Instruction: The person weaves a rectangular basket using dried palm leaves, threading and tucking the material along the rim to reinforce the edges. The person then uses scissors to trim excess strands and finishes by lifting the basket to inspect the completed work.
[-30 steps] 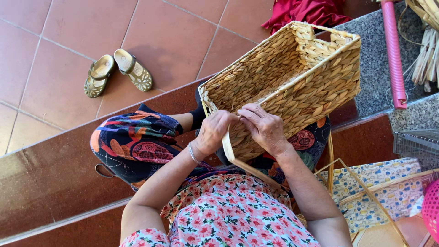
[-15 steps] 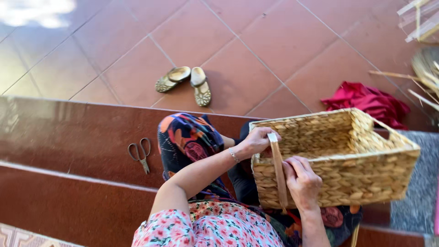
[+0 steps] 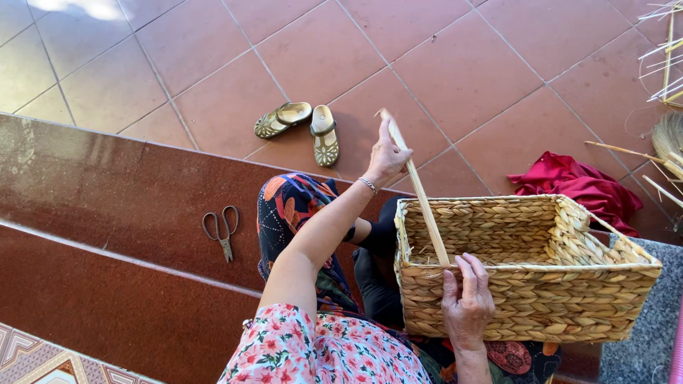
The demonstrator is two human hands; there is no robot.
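A rectangular woven straw basket rests on my lap at the right. My right hand lies flat against its near wall, fingers over the rim. A long pale straw strip rises from the basket's rim up and to the left. My left hand is raised above the basket and pinches that strip near its upper end, pulling it taut. A thin bracelet sits on my left wrist.
Scissors lie on the dark red stone step at the left. A pair of sandals sits on the tiled floor beyond. A crumpled red cloth lies behind the basket. Loose straw stalks lie at the right edge.
My left hand has risen from the basket's rim, drawing the straw strip up and out to its length. My right hand stays on the near wall. The view has shifted slightly.
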